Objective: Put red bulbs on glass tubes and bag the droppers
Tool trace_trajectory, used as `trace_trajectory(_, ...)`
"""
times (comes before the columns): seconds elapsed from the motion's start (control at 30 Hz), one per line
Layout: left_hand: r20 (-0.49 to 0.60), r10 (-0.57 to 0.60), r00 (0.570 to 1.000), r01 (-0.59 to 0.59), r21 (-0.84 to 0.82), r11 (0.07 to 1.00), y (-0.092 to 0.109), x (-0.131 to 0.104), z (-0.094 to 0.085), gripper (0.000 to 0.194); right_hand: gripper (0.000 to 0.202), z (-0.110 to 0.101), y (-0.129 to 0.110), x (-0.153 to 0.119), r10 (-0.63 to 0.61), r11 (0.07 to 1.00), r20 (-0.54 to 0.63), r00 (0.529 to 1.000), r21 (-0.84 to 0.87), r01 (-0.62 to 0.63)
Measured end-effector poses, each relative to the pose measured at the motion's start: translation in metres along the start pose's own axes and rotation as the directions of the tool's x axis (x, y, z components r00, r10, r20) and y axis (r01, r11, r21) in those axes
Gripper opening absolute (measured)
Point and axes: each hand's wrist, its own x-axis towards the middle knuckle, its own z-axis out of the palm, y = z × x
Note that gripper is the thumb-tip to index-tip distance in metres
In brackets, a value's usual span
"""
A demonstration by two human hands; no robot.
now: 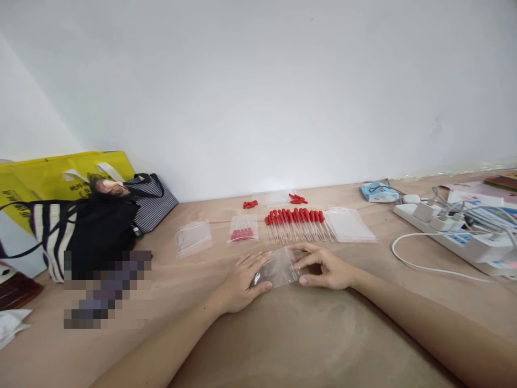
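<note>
Clear plastic bag [279,272] lies at the centre of the frame, on the bench [274,337], between two bare hands. The left hand [247,281] rests palm down over its left side, fingers stretched across the film and thumb set apart along the near edge. The right hand [325,267] curves at the right edge, fingertips touching it and a gap showing between thumb and forefinger. Whether either hand pinches the film or merely rests on it, I cannot tell.

The step in hand appears to be working on this one bag, which looks to have nothing in it. The next move would seem to call for steadiness from the left hand and a light, careful touch from the right, since such thin film probably creases and slips easily.

Just beyond the hands, a row of red-tipped sticks [297,218] fans out, with a flat stack of bags [350,225] touching its right end. Left of the row lies a filled bag [255,225] with red pieces inside; farther left, more thin bags [194,238].
</note>
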Motion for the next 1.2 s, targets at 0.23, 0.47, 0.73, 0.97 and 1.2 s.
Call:
trace_trajectory(0.23,0.011,-0.041,0.999,0.041,-0.01,0.999,-0.001,-0.001,0.003,0.06,0.018,-0.021,0.035,0.066,0.403,0.752,-0.564,0.721,-0.245,-0.612)
trace_trajectory(0.47,-0.001,-0.027,1.0,0.027,-0.001,1.0,-0.002,-0.001,0.003,0.058,0.03,-0.025,0.061,0.123,0.444,0.618,-0.695,0.565,-0.219,-0.755)
trace_trajectory(0.73,-0.018,-0.009,1.0,0.009,0.003,1.0,-0.005,-0.002,0.005,0.055,0.018,-0.027,0.061,0.129,0.492,0.654,-0.677,0.548,-0.128,-0.745)
trace_trajectory(0.97,-0.03,0.015,0.999,-0.015,-0.014,1.0,-0.005,0.0,0.004,0.053,0.025,-0.055,0.044,0.086,0.501,0.804,-0.62,0.603,0.075,-0.59)
trace_trajectory(1.2,-0.036,-0.009,0.999,0.008,-0.019,1.0,0.004,0.0,-0.002,0.05,0.036,-0.025,0.035,0.011,0.621,0.753,-0.611,0.491,0.638,-0.158)
